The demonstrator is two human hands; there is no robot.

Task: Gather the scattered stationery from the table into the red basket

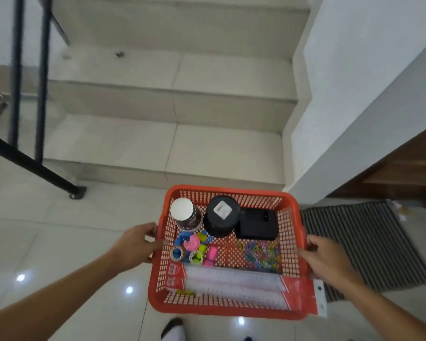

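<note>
Over the floor (59,230) I hold the red basket (229,190), left hand (138,244) gripping its nine o'clock rim and right hand (327,257) its three o'clock. Rulers (234,284), black box (256,225) and paper clips (261,253) lie inside. Gathering looks done, though no desk shows.

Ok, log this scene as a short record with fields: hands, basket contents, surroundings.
left hand: grips the left rim of the red basket
right hand: grips its right rim
back row: white-lidded cup, black round container, black box
middle: tape rolls at left, coloured paper clips at right
front: packaged rulers, one end sticking out over the right rim
surroundings: tiled floor, stairs ahead, striped mat at right
</note>
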